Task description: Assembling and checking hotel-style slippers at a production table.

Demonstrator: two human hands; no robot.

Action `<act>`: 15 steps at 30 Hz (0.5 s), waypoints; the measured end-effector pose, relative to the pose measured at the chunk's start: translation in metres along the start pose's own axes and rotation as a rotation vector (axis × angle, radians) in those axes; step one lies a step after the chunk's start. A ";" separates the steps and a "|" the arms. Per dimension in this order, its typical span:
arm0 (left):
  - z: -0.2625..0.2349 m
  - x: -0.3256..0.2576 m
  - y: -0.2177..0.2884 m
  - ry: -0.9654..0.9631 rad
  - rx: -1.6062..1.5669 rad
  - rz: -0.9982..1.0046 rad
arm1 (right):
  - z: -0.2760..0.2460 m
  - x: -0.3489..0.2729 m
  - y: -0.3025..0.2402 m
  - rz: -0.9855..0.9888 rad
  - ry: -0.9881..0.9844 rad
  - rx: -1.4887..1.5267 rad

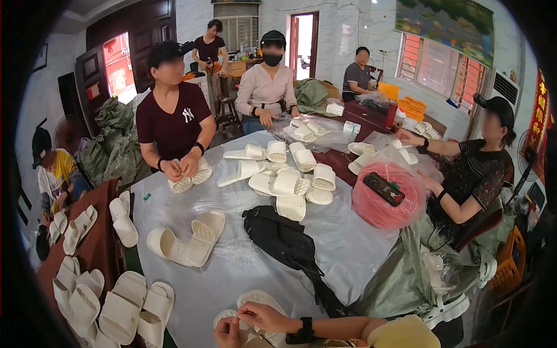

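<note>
At the near edge of the table, my left hand (227, 333) and my right hand (264, 316) are close together, fingertips pinched. What they hold, if anything, is too small to make out. Just beneath and beyond them lies a pair of white slippers (255, 297), partly covered by my hands. A black band (303, 329) circles my right wrist. Further up the table rests another white pair (191, 240), soles and straps showing. A black bag (279, 235) with a trailing strap lies to the right of that pair.
A pile of white slippers (284, 177) occupies the table's middle. More slippers (123, 307) stand at the left. A pink plastic bundle (377, 206) carries a phone (383, 189). Co-workers sit or stand around the table; one handles slippers (191, 177). Green sacks (400, 278) bunch at the right.
</note>
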State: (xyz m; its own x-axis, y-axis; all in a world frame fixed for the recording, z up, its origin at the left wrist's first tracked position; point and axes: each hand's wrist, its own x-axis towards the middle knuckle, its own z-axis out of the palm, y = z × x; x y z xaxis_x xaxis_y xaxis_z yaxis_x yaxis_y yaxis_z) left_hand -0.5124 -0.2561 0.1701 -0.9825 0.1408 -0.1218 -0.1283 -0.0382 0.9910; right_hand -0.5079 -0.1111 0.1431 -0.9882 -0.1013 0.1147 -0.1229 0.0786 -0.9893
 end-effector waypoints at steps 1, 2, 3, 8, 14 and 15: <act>0.000 -0.001 0.001 0.000 -0.002 0.002 | 0.000 0.000 -0.001 0.022 -0.014 -0.032; 0.001 -0.001 0.002 -0.004 -0.003 0.003 | -0.001 0.000 0.000 0.019 -0.006 -0.032; 0.001 -0.002 0.003 -0.011 -0.001 0.006 | 0.000 0.000 0.003 -0.004 0.001 -0.034; 0.001 0.000 -0.004 0.010 -0.018 0.008 | 0.002 0.001 0.004 -0.068 0.004 -0.090; -0.004 -0.001 -0.007 -0.023 -0.055 -0.069 | 0.001 0.001 -0.002 -0.101 0.000 -0.056; -0.004 -0.002 -0.006 -0.022 -0.054 -0.070 | 0.001 0.001 -0.005 -0.101 0.002 -0.060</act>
State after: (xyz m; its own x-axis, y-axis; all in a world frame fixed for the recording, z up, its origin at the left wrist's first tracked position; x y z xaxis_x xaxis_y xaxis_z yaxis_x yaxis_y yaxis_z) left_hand -0.5103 -0.2600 0.1641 -0.9679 0.1665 -0.1885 -0.2040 -0.0812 0.9756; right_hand -0.5081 -0.1126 0.1484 -0.9706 -0.1099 0.2139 -0.2272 0.1269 -0.9656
